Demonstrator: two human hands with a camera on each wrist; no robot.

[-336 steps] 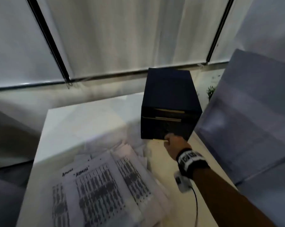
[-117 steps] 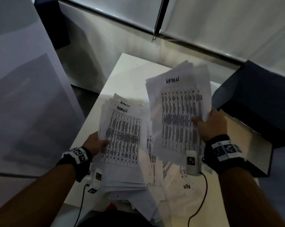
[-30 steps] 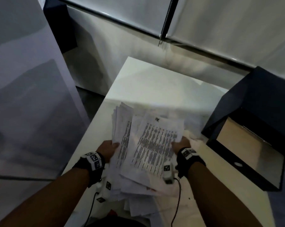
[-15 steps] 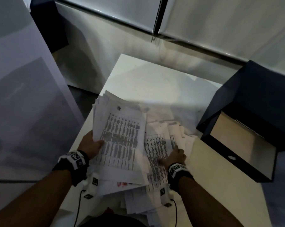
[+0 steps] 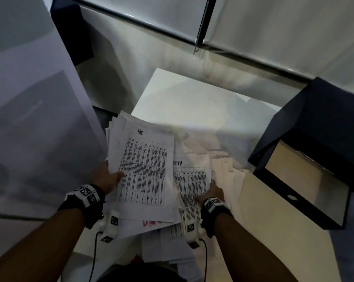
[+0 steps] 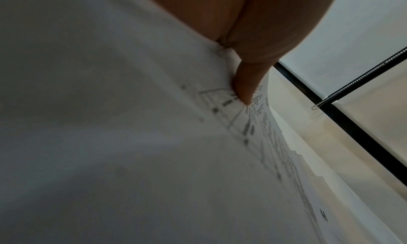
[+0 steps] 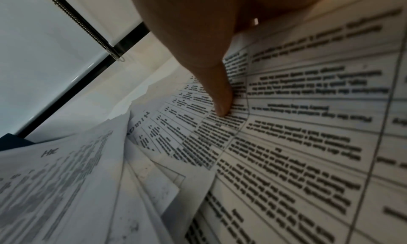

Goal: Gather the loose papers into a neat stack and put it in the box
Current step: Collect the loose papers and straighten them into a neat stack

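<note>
- Nearest me, at about 6 o'clock, loose sheets (image 5: 168,249) hung over the near edge of the white table (image 5: 192,98), unsquared and overlapping.
- My left hand (image 5: 105,177) at 8 o'clock gripped the gathered bundle (image 5: 143,167), the one headed "HR", along its left edge; in the left wrist view the thumb (image 6: 246,84) lay pinched down on the top page, and the other fingers were hidden under the paper.
- My right hand (image 5: 211,193) at 5 o'clock lay on the "ADMIN" sheet (image 5: 192,178) still flat on the table; the right wrist view showed one straight finger (image 7: 220,98) pressing the print. I couldn't tell whether the remaining fingers had hold of an edge.
- More papers (image 5: 223,165) were fanned out just beyond that hand, toward 2 o'clock.
- I judged the step to be mid-gathering: part of the pile was collected, the rest still spread.
- The next move called for sliding the pressed sheet and its neighbours under or onto the bundle, then tapping the edges true.
- Farthest, at 3 o'clock, the dark box (image 5: 314,159) stood on the table with its drawer (image 5: 306,180) pulled open, and no paper showed inside.
</note>
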